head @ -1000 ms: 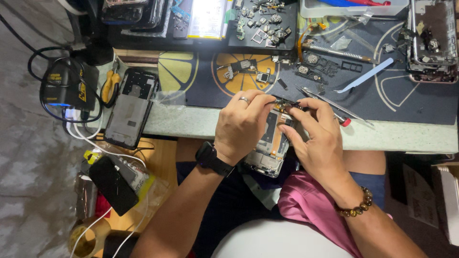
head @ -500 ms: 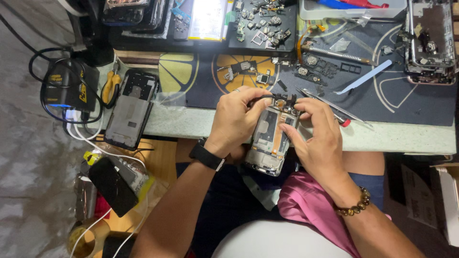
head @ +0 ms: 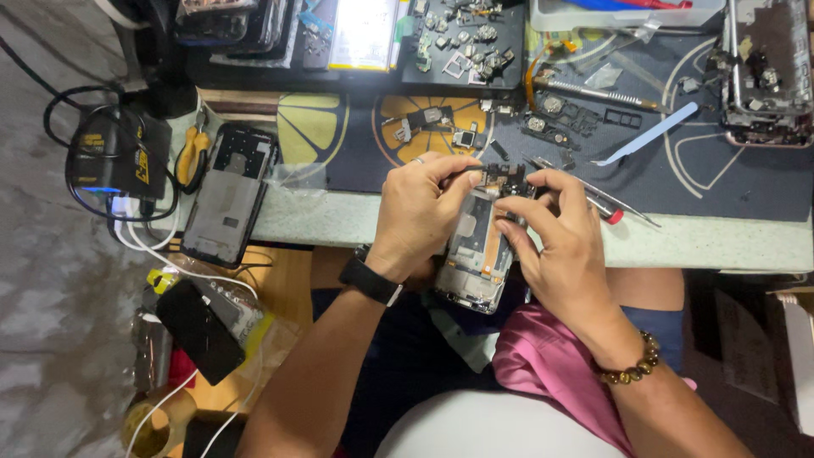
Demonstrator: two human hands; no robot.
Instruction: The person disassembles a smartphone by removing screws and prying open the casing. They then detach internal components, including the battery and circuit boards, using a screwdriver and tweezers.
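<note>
We've got the opened phone off the tabletop edge, over the lap. Left hand pinches a thin tool at its top; right hand grips the frame. Keep it braced, tip pressure light.

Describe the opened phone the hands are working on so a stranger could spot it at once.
Find the dark work mat on the bench, then its front edge, where the left hand and right hand meet. The opened phone sits between them, hanging over the lap. Unlike the black phone frame lying flat to the left, it is silvery and held.
</note>
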